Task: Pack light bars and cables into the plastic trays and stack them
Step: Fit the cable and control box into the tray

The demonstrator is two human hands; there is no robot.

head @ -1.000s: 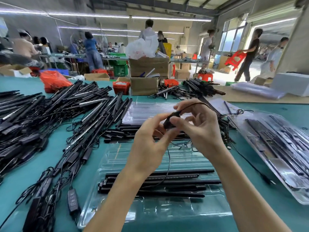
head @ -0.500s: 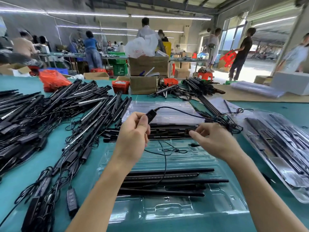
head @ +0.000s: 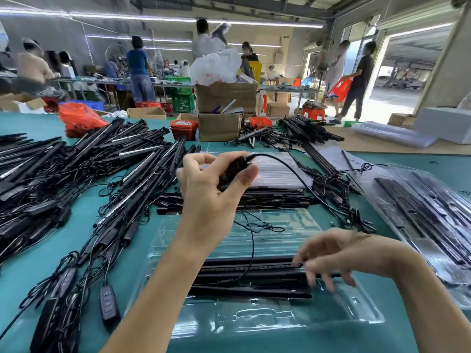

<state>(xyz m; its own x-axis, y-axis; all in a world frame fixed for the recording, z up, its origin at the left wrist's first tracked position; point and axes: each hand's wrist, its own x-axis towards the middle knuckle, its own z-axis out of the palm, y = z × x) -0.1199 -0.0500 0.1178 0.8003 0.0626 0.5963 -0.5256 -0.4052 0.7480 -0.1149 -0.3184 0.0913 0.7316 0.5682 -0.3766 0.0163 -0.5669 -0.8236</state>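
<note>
The left hand [head: 211, 189] pinches a black cable controller [head: 233, 171] raised above the teal table [head: 46, 261], its cable [head: 283, 164] trailing right, while the blurred right hand [head: 331, 253], fingers loosely spread and gripping nothing, hovers over the light bars [head: 244, 276] lying in the near clear plastic tray [head: 254, 319].

Landmark: clear tray [head: 293, 324]. Its near compartments stand free; the middle is filled by light bars [head: 244, 293], with a cable [head: 252, 240] hanging across. Left of the tray, a narrow strip of bare tabletop [head: 35, 266], then a tangled pile [head: 84, 174]. Behind it, stacked bars [head: 267, 197]. Right of it, packed trays [head: 428, 217] lie close.
</note>
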